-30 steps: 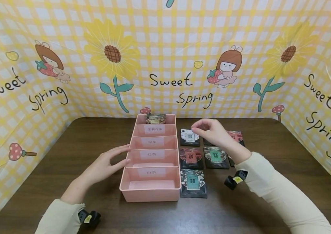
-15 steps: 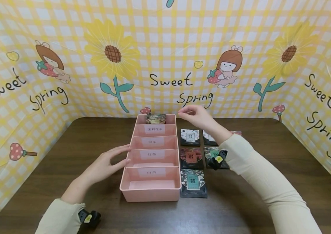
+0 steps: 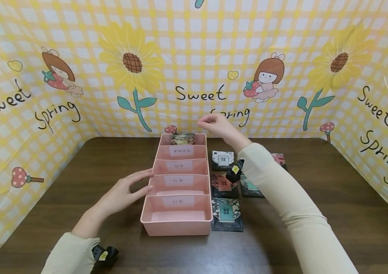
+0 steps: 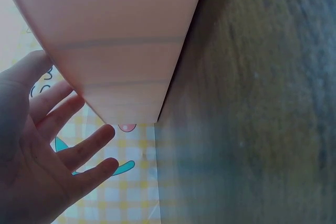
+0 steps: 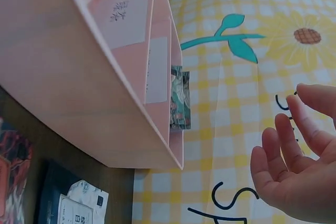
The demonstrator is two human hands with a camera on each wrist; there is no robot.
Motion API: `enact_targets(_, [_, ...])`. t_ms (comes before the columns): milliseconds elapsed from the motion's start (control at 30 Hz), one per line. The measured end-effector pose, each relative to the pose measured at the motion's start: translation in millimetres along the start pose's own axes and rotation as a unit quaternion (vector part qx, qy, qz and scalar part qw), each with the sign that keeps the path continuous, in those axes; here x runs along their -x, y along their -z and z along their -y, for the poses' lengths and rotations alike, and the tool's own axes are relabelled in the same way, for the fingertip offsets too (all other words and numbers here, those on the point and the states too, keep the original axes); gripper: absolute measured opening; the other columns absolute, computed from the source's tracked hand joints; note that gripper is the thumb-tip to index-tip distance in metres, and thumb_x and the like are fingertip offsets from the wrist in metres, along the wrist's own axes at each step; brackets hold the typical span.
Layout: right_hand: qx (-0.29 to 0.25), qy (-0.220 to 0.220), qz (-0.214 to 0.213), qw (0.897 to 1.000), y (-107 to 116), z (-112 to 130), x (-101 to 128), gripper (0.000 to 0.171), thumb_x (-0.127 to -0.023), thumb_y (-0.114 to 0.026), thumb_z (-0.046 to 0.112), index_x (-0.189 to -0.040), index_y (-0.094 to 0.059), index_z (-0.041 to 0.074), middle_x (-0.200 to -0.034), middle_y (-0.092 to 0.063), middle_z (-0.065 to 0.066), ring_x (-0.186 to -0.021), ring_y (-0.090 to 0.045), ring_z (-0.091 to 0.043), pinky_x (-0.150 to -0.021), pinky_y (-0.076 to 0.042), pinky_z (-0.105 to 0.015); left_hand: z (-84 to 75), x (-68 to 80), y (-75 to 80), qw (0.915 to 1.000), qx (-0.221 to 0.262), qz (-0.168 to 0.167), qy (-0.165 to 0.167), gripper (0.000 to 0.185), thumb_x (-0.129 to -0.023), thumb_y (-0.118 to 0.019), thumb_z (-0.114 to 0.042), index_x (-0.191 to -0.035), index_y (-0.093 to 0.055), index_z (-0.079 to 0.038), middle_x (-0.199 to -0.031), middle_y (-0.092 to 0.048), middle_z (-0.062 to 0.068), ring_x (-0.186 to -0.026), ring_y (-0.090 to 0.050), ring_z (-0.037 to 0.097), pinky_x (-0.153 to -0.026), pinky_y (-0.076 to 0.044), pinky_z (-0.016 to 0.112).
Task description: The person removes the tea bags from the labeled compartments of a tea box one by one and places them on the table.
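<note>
A long pink divider box (image 3: 176, 229) stands on the table, its compartments marked with white paper labels. My left hand (image 3: 122, 194) rests its fingertips and thumb along the box's left rim, fingers extended. In the left wrist view, the fingers (image 4: 86, 148) spread beside the box wall. My right hand (image 3: 219, 127) is raised above the box's far right corner, thumb near the index fingertip. Seen from the right wrist, that hand (image 5: 299, 166) holds nothing and its fingers are loosely bent. Tea sachets (image 3: 182, 139) stand in the farthest compartment.
Right of the box lie a white-topped tea sachet (image 3: 222, 160), a red one (image 3: 222, 187), a green-labelled one (image 3: 227, 214) nearest me, and others partly behind the right forearm. A yellow checked cloth (image 3: 194, 49) rises behind the dark wooden table (image 3: 111, 152).
My right hand has moved left and up, from above the sachets to over the box's far end. My left hand and the box have stayed put.
</note>
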State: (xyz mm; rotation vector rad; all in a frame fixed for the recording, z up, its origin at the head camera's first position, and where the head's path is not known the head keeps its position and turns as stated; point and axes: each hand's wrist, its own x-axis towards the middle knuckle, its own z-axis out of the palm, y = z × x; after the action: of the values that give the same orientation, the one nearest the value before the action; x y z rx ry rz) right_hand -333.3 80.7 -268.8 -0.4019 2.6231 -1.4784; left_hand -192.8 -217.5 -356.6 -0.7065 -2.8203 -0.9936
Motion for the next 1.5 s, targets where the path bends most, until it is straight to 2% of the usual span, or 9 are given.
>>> enact_targets(200, [-0.012, -0.028, 0.006, 1.0, -9, 2, -17, 0.032, -0.091, -0.059, 0.033, -0.114, -0.063, 0.01, -0.122, -0.059, -0.006, -0.106, -0.052, -0.02, -0.098, -0.044, -0.039, 0.8, 0.9, 0.2, 1.0, -0.001, -0.001, 0.002, 0.046, -0.09, -0.061, -0.028, -0.131, -0.053, -0.009, -0.139, -0.051, 0.013, -0.128, -0.047, 0.035, -0.102, -0.039, 0.055])
enact_targets(400, [-0.049, -0.054, 0.006, 0.997, -19, 2, -31, 0.032, -0.092, -0.058, 0.026, -0.116, -0.062, 0.004, -0.127, -0.057, -0.01, -0.109, -0.052, -0.023, -0.103, -0.043, -0.04, 0.8, 1.7, 0.2, 1.0, 0.001, -0.005, 0.003, 0.045, -0.09, -0.061, -0.028, -0.131, -0.054, -0.01, -0.138, -0.051, 0.013, -0.127, -0.047, 0.035, -0.102, -0.04, 0.055])
enact_targets(500, [-0.051, -0.065, -0.001, 0.997, -23, 0, -36, 0.03, -0.092, -0.059, 0.024, -0.114, -0.063, 0.004, -0.126, -0.057, -0.009, -0.11, -0.053, -0.021, -0.102, -0.044, -0.038, 0.4, 2.0, 0.2, 1.0, 0.003, -0.006, 0.003, 0.045, -0.09, -0.062, -0.028, -0.13, -0.054, -0.01, -0.138, -0.051, 0.013, -0.127, -0.048, 0.035, -0.102, -0.04, 0.055])
enact_targets(767, [-0.044, -0.06, -0.005, 0.997, -31, -11, -43, 0.029, -0.091, -0.059, 0.016, -0.113, -0.065, -0.002, -0.13, -0.058, -0.013, -0.122, -0.051, -0.026, -0.106, -0.04, -0.04, -0.3, 2.0, 0.9, 1.0, 0.0, -0.008, -0.001, 0.045, -0.09, -0.062, -0.028, -0.13, -0.054, -0.009, -0.138, -0.051, 0.014, -0.127, -0.047, 0.035, -0.102, -0.04, 0.054])
enact_targets(933, [-0.03, -0.074, -0.003, 0.997, -36, -19, -47, 0.028, -0.089, -0.061, 0.016, -0.112, -0.066, 0.0, -0.131, -0.058, -0.012, -0.125, -0.05, -0.025, -0.108, -0.038, -0.04, 0.2, 1.6, 0.0, 1.0, 0.003, -0.006, 0.0, 0.045, -0.09, -0.062, -0.026, -0.13, -0.054, -0.009, -0.139, -0.051, 0.013, -0.128, -0.047, 0.034, -0.102, -0.039, 0.054])
enact_targets(1500, [0.008, -0.104, 0.01, 0.995, -41, -21, -52, 0.026, -0.086, -0.064, 0.015, -0.106, -0.068, -0.001, -0.126, -0.059, -0.013, -0.122, -0.051, -0.028, -0.108, -0.039, -0.041, 1.5, 1.0, 0.1, 1.0, 0.006, -0.006, 0.003, 0.045, -0.09, -0.062, -0.026, -0.131, -0.053, -0.01, -0.139, -0.05, 0.013, -0.128, -0.048, 0.034, -0.102, -0.04, 0.053])
